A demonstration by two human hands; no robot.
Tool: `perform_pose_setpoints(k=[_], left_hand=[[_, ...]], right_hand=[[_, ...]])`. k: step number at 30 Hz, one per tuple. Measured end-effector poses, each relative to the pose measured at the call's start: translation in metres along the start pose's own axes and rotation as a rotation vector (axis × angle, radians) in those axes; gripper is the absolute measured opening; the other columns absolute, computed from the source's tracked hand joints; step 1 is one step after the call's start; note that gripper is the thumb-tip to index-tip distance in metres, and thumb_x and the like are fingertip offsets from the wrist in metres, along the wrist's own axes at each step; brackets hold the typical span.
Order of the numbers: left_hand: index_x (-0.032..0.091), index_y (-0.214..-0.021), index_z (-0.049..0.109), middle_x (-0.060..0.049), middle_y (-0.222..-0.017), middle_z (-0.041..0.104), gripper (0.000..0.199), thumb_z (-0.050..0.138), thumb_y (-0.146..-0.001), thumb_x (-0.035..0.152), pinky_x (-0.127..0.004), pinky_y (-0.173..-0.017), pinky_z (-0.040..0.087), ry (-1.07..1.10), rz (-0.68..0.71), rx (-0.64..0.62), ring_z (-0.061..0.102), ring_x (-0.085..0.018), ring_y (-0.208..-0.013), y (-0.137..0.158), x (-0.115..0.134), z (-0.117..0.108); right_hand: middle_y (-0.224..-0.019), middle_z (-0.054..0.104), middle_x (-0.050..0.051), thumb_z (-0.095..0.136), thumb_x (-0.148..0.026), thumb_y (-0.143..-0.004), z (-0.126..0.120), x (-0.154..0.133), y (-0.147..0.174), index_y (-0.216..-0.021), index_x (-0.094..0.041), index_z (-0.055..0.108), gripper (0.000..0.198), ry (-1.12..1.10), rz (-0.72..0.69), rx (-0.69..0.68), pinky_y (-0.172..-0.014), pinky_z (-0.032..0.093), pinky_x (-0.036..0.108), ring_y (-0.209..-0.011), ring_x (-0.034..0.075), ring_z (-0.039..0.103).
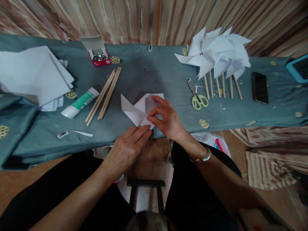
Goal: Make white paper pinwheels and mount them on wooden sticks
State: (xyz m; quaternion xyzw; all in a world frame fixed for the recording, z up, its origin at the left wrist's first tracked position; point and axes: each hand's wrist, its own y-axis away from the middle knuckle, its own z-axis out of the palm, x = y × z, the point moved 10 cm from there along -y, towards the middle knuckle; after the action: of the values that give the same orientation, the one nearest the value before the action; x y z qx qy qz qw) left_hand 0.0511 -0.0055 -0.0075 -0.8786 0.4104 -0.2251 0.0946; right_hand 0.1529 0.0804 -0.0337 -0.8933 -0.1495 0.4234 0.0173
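Note:
A white paper pinwheel [138, 114] lies at the front edge of the cloth-covered table, its blades curled in toward the middle. My left hand [127, 144] holds the pinwheel's near edge, fingers together on the paper and thumb hidden from view. Over the pinwheel's centre, my right hand [166, 118] pinches with thumb and index finger at the folded paper. Whether a small fastener is between those fingertips cannot be made out. Left of the pinwheel lie several wooden sticks [109, 93]. Farther back is an open red box [101, 59] of small metal fasteners, with one loose fastener [146, 70] on the cloth.
A glue tube [80, 102] and stacked white paper [36, 73] lie on the left. To the right are green-handled scissors [199, 101], finished pinwheels on sticks [214, 53], a dark phone [260, 87] and a blue-framed device [298, 69]. Paper scraps [83, 133] dot the tablecloth [166, 77].

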Motion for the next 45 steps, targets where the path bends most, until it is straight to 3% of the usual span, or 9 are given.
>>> perform_pose_setpoints(k=[13, 24, 32, 37, 45], left_hand=[[0.010, -0.121, 0.057, -0.015, -0.124, 0.064, 0.029, 0.051, -0.092, 0.011, -0.041, -0.091, 0.058, -0.027, -0.005, 0.007, 0.064, -0.024, -0.106, 0.0013, -0.0010, 0.0014], [0.006, -0.120, 0.058, -0.017, -0.122, 0.065, 0.030, 0.055, -0.089, 0.008, -0.041, -0.091, 0.057, -0.023, 0.001, 0.018, 0.063, -0.026, -0.105, 0.0002, 0.0009, 0.0008], [0.006, -0.119, 0.058, -0.017, -0.122, 0.064, 0.030, 0.056, -0.089, 0.008, -0.040, -0.091, 0.057, -0.030, 0.004, 0.012, 0.063, -0.026, -0.105, -0.0003, 0.0012, 0.0008], [0.005, -0.117, 0.059, -0.017, -0.120, 0.065, 0.028, 0.057, -0.089, 0.009, -0.040, -0.090, 0.057, -0.014, 0.003, 0.019, 0.062, -0.026, -0.104, -0.0008, 0.0016, 0.0004], [0.005, -0.119, 0.059, -0.018, -0.122, 0.064, 0.031, 0.057, -0.088, 0.008, -0.041, -0.092, 0.057, -0.011, 0.004, 0.019, 0.062, -0.026, -0.105, -0.0008, 0.0014, 0.0012]], right_hand=[[-0.142, 0.052, 0.007, 0.073, -0.022, -0.078, 0.0008, -0.0033, -0.0009, -0.074, -0.022, 0.067, 0.007, 0.024, -0.032, 0.025, -0.114, 0.037, 0.045, -0.132, 0.029, 0.047], [-0.141, 0.052, 0.011, 0.071, -0.023, -0.079, 0.0001, -0.0059, -0.0003, -0.075, -0.021, 0.066, 0.007, 0.044, -0.039, 0.036, -0.113, 0.038, 0.046, -0.131, 0.027, 0.048], [-0.141, 0.052, 0.006, 0.071, -0.024, -0.080, 0.0014, -0.0019, -0.0004, -0.074, -0.023, 0.066, 0.008, 0.034, -0.012, 0.031, -0.114, 0.037, 0.046, -0.131, 0.027, 0.048], [-0.140, 0.053, 0.002, 0.070, -0.033, -0.081, 0.0018, -0.0010, 0.0000, -0.074, -0.026, 0.066, 0.011, 0.036, -0.069, 0.057, -0.112, 0.039, 0.052, -0.131, 0.030, 0.048], [-0.142, 0.053, 0.004, 0.072, -0.034, -0.080, 0.0019, 0.0014, 0.0011, -0.081, -0.025, 0.066, 0.011, 0.077, -0.090, 0.076, -0.110, 0.042, 0.052, -0.130, 0.030, 0.050]])
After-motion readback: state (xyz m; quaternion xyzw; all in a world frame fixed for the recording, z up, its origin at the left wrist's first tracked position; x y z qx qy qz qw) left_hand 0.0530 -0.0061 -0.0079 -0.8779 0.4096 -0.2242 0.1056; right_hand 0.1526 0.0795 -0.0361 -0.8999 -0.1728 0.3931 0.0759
